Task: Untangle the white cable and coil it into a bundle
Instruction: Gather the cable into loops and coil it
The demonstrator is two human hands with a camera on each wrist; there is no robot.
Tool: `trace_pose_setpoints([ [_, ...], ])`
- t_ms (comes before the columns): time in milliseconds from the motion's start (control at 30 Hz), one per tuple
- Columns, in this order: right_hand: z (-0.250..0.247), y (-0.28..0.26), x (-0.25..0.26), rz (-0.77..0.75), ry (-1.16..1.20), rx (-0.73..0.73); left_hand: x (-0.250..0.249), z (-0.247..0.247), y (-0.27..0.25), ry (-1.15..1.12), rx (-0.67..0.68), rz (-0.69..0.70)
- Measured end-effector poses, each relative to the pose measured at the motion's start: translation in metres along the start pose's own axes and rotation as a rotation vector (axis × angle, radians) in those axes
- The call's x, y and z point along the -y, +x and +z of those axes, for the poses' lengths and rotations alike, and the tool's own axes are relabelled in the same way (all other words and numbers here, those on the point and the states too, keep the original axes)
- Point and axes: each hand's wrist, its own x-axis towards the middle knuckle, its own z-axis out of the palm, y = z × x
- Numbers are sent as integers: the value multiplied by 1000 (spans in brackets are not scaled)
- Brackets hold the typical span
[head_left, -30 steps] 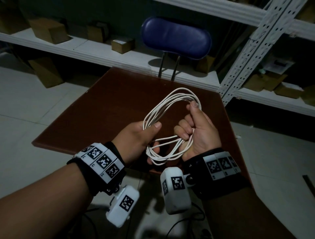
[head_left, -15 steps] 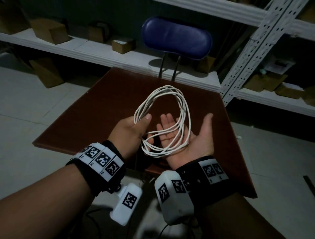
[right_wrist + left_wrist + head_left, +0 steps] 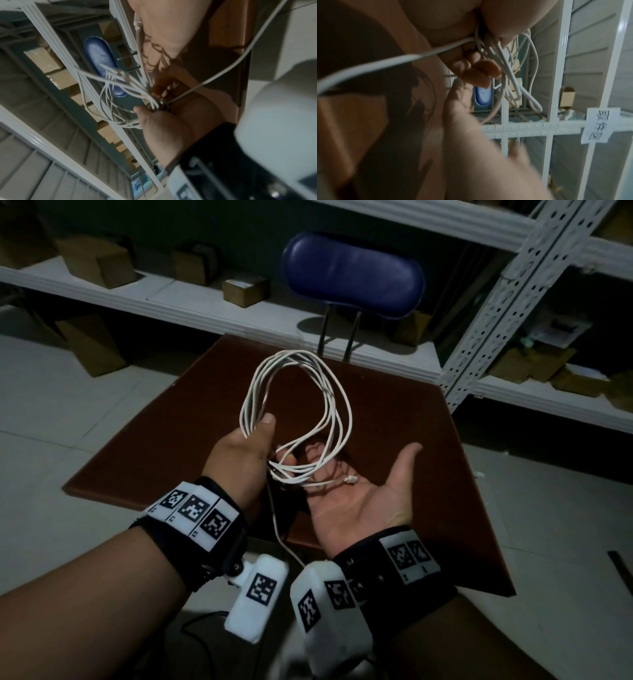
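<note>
The white cable hangs as a loose coil of several loops above the brown table. My left hand pinches the coil's left side between thumb and fingers. My right hand lies open, palm up, under the coil's lower loops, and the cable's plug end rests on that palm. One loose strand drops from the left hand past the table edge. In the left wrist view, fingers clamp the cable. In the right wrist view, the loops fan out from the left hand.
A blue padded chair stands behind the table. White metal shelving with several cardboard boxes runs along the back, and a perforated upright leans at the right. Pale tiled floor surrounds the table.
My right hand let go of the coil's right side and opened palm up beneath it. The left hand kept its pinch and raised the coil, and the plug end now lies on the right palm.
</note>
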Motion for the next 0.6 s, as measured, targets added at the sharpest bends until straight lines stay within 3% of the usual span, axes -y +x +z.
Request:
trace_pose_setpoints([
  [67,1,2,3,-24,-50,-10,1,-2,-2,147,-13,49],
  [233,8,2,23,-120,-149,-10,12,7,-15,72,123,20],
  [433,7,11,13,-266,-293,-78,10,7,-18,123,96,20],
  [600,-4,28,29,-207,-269,-117,10,5,-19,67,231,-56],
])
